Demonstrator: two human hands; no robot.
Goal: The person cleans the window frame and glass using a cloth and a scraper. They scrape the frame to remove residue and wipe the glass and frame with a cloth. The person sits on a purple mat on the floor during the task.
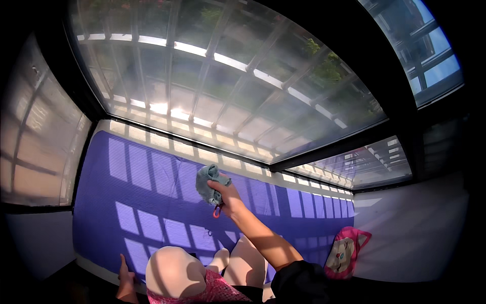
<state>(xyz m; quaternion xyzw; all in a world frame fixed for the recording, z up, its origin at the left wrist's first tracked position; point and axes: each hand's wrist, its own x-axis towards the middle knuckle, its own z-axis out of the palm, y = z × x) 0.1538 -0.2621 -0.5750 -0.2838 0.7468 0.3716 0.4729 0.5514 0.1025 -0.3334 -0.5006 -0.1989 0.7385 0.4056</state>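
My right hand (229,196) is closed around a bunched grey-green cloth (206,185), held up in front of the window. A small red loop (217,211) hangs below the cloth, beside my wrist. At the lower left, my left hand (125,277) is by the near edge of the purple mat (101,202); a finger or thumb points up, apart from the rest, and nothing shows in it. My bent knees and a bare foot are on the mat between my arms.
A large dark-framed window (217,96) with bars outside rises beyond the mat, above a pale sill (177,145). Side panes stand at left and right. A pink bag (343,253) with a cartoon animal face leans near the white wall (405,238) at right. Barred sunlight falls across the mat.
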